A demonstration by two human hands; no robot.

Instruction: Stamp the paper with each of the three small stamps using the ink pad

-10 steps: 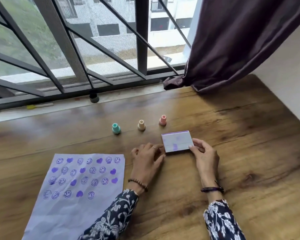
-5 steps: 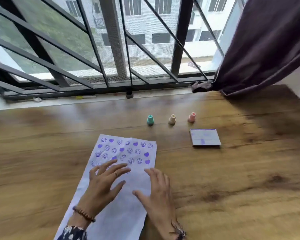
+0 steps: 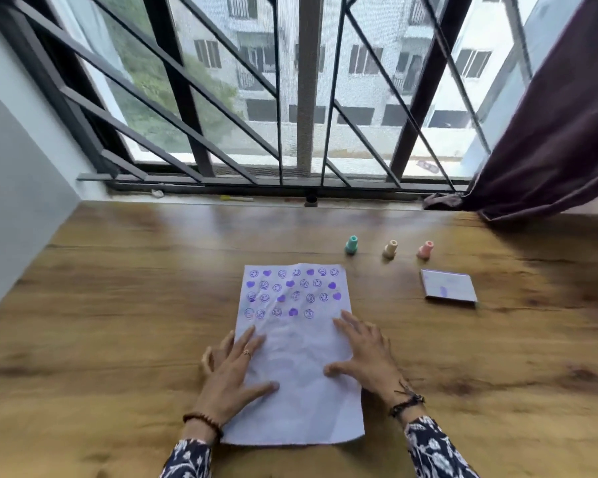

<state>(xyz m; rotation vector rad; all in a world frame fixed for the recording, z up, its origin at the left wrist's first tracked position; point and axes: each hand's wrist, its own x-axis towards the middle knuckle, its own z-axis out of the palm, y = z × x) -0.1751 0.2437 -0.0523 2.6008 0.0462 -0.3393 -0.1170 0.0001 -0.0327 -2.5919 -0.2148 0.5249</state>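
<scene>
A white paper [image 3: 296, 353] lies flat on the wooden table, its upper half covered with rows of purple smiley and heart prints. My left hand [image 3: 233, 372] rests flat on its left edge with fingers spread. My right hand [image 3: 368, 357] presses flat on its right edge. Neither hand holds anything. Three small stamps stand in a row beyond the paper's top right corner: teal stamp [image 3: 351, 244], beige stamp [image 3: 390, 249], pink stamp [image 3: 425, 249]. The closed ink pad [image 3: 448, 288], white with purple smudges, lies to the right of the paper.
A barred window [image 3: 304, 98] runs along the table's far edge, with a small dark knob [image 3: 310, 200] on the sill. A dark purple curtain [image 3: 549, 139] hangs at the right and touches the table's far right corner. A grey wall [image 3: 18, 188] bounds the left.
Both hands left the ink pad and came down onto the paper. The paper now lies straight in front of me, turned from its slanted position. The view has shifted left.
</scene>
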